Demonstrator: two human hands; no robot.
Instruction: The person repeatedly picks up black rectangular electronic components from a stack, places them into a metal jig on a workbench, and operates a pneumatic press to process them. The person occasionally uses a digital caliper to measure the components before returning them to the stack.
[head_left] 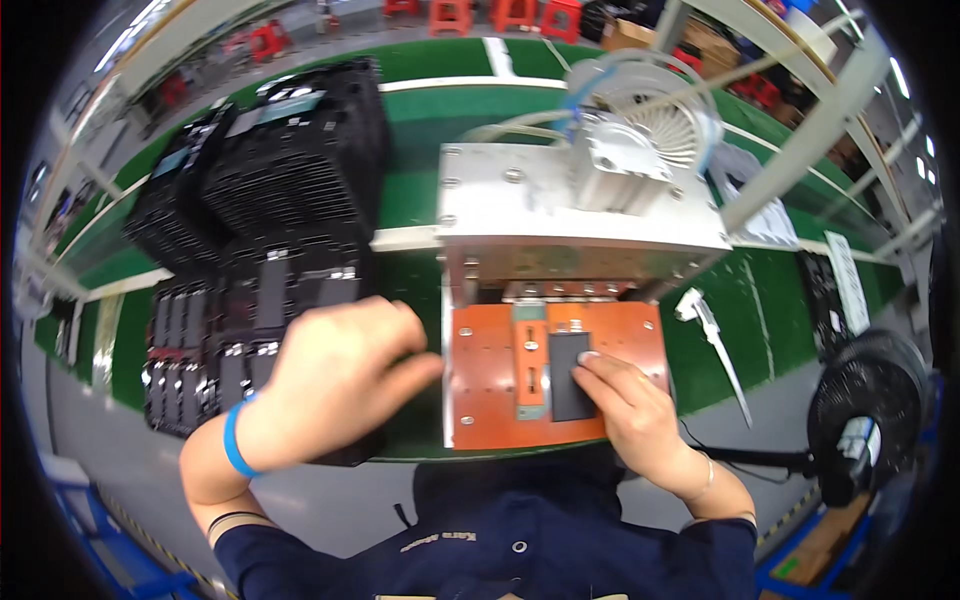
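My right hand [635,410] has its fingertips pressed together on the right edge of a flat black rectangular piece [571,390]. This piece lies on the orange base plate [490,425] of a metal press-like fixture [510,190]. Just left of it, a narrow orange strip block [531,345] with slots and a screw runs across the plate. My left hand [350,370] hovers above the black trays on the left. Its fingers are bent, the thumb stands apart, and nothing shows in it.
Black slotted trays [300,170] are stacked at the left, with similar black pieces [272,290] in the nearer ones. A white caliper-like tool [712,335] lies on the green mat [690,375] right of the fixture. Farther right is a black fan [865,400]. Frame posts [810,165] rise behind.
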